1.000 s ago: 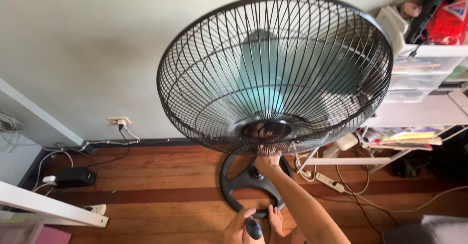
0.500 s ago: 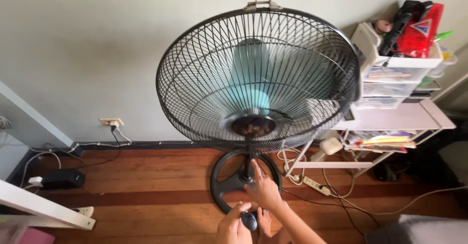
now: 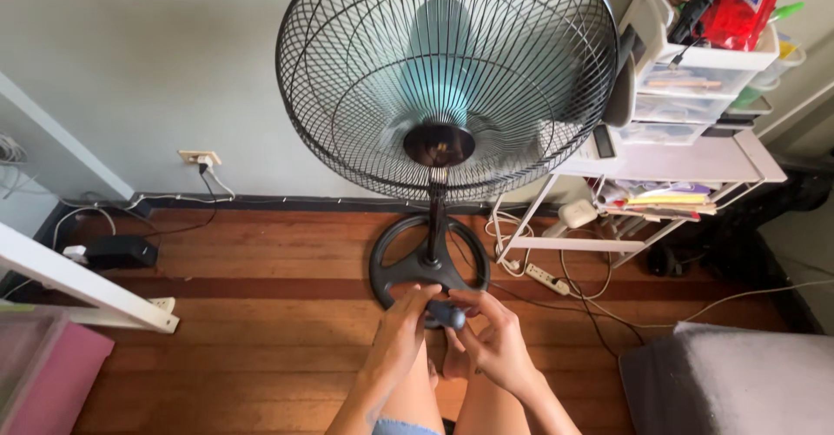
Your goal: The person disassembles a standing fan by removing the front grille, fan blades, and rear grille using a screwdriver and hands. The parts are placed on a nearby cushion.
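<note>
Since the earlier frame the right hand (image 3: 497,341) has come back from the fan's pole and joined the left hand (image 3: 401,324), so both now meet on the small dark blue object (image 3: 446,315), low in the middle of the view just in front of the fan's base; the camera has also dipped, cutting off the top of the cage. That object is smooth, rounded and a little glossy. Left grip: fingers curled closed around the object's left end. Right grip: fingertips pinching it from the right and below, with the other fingers loosely bent. Behind the hands stands the pedestal fan (image 3: 445,79), its round black wire cage made of thin radial spokes and concentric rings, with blurred pale teal blades and a dark hub behind them. A slim dark pole runs down to the ring-shaped black base (image 3: 393,272), matte plastic with spokes, resting on the wooden floor (image 3: 261,313) of reddish, glossy planks. At the right a white metal-framed shelf (image 3: 686,161) carries translucent plastic drawers (image 3: 695,83), and a white power strip (image 3: 547,278) lies beneath it among loose cables. A wall socket (image 3: 198,158) sits on the pale wall at the left.
</note>
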